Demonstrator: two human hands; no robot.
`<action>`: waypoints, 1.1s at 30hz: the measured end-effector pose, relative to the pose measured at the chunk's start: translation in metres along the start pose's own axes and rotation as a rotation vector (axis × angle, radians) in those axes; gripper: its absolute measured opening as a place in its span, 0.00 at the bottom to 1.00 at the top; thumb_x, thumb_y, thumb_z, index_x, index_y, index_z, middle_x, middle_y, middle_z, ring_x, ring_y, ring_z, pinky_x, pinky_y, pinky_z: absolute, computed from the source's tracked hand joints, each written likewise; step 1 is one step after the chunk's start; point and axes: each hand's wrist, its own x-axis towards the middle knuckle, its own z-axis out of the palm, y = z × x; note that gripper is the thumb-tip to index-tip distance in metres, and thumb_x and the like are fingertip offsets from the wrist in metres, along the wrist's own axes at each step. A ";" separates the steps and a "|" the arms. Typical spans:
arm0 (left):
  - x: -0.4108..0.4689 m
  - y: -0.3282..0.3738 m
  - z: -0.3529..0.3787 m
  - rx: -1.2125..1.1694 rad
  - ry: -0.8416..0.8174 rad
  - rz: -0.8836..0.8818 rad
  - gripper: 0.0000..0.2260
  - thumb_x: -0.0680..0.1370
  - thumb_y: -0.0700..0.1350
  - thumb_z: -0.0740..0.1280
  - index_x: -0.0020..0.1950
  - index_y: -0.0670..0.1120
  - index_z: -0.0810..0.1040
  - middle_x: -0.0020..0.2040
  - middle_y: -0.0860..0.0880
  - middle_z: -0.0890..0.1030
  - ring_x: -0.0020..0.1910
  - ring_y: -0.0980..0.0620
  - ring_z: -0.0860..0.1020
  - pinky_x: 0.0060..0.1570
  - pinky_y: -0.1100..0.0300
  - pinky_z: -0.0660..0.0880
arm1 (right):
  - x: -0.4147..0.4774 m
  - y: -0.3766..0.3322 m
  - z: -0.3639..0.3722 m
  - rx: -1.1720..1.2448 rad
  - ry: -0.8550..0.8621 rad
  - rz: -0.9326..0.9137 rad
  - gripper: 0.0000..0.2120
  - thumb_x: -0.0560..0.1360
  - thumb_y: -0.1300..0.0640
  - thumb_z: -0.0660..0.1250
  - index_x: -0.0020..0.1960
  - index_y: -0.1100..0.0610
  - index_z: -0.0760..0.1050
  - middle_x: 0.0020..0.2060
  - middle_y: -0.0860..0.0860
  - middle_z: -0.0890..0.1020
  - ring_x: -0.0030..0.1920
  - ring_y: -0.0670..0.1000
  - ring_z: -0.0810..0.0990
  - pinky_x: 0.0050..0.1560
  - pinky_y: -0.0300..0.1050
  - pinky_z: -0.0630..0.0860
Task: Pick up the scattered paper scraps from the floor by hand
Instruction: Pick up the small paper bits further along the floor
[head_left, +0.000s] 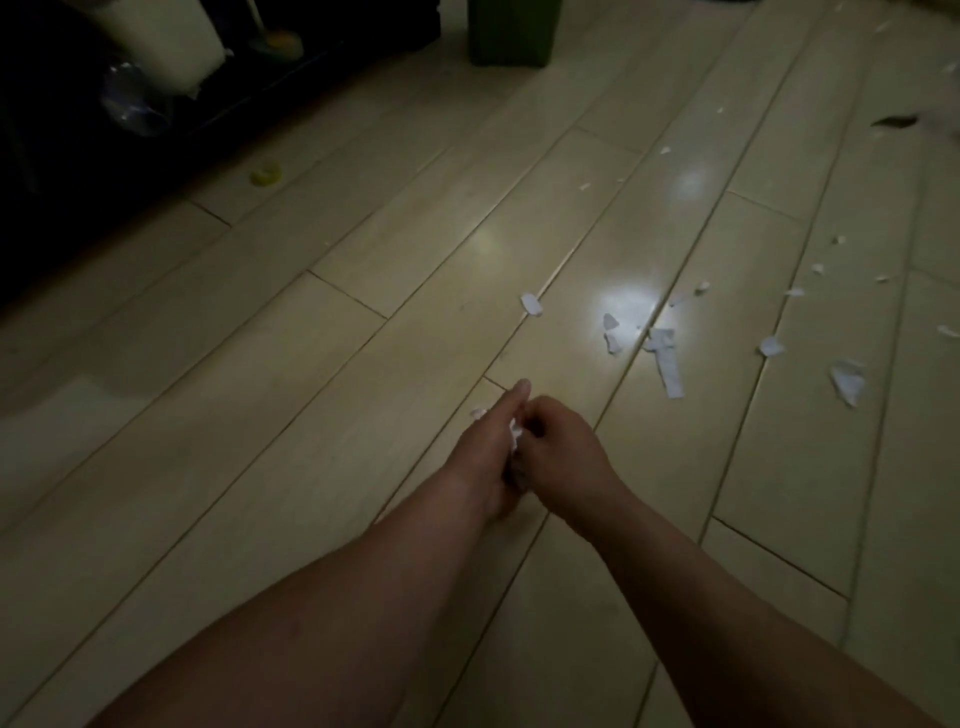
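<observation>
While both hands meet at the frame's centre, the left hand (483, 457) and right hand (558, 452) close together around a crumpled white scrap (515, 435). More paper scraps (667, 358) lie scattered on the floor (260, 415) toward the right, well apart from the hands.

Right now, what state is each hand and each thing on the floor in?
Left hand: low over the floor, against the right hand, forefinger out.
Right hand: curled, touching the left hand.
Held scrap: white, pinched between the two hands.
Long strip: flat on the floor, not picked up.
Small scrap: on the floor, ahead of the hands.
Green bin: upright, far end.
Yellow ring: on the floor, by the dark furniture.
</observation>
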 end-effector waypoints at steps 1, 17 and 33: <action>0.001 0.000 0.003 -0.038 0.005 0.001 0.27 0.79 0.57 0.72 0.72 0.44 0.75 0.59 0.44 0.86 0.59 0.46 0.85 0.64 0.49 0.79 | -0.001 -0.004 0.001 -0.076 0.064 -0.043 0.04 0.80 0.57 0.64 0.49 0.55 0.78 0.43 0.51 0.83 0.44 0.52 0.82 0.43 0.50 0.80; -0.037 0.080 0.044 0.024 0.168 0.154 0.17 0.79 0.48 0.73 0.62 0.39 0.80 0.43 0.43 0.84 0.32 0.48 0.77 0.31 0.59 0.73 | 0.009 -0.109 -0.068 -0.525 -0.099 -0.235 0.11 0.81 0.49 0.65 0.58 0.49 0.83 0.51 0.47 0.84 0.49 0.46 0.82 0.50 0.47 0.80; 0.097 0.103 -0.037 1.140 0.459 0.440 0.09 0.80 0.48 0.70 0.52 0.43 0.76 0.50 0.45 0.83 0.48 0.44 0.81 0.45 0.57 0.75 | 0.246 0.004 -0.028 -0.469 -0.059 -0.093 0.18 0.81 0.40 0.64 0.67 0.47 0.71 0.56 0.53 0.80 0.56 0.57 0.81 0.61 0.59 0.77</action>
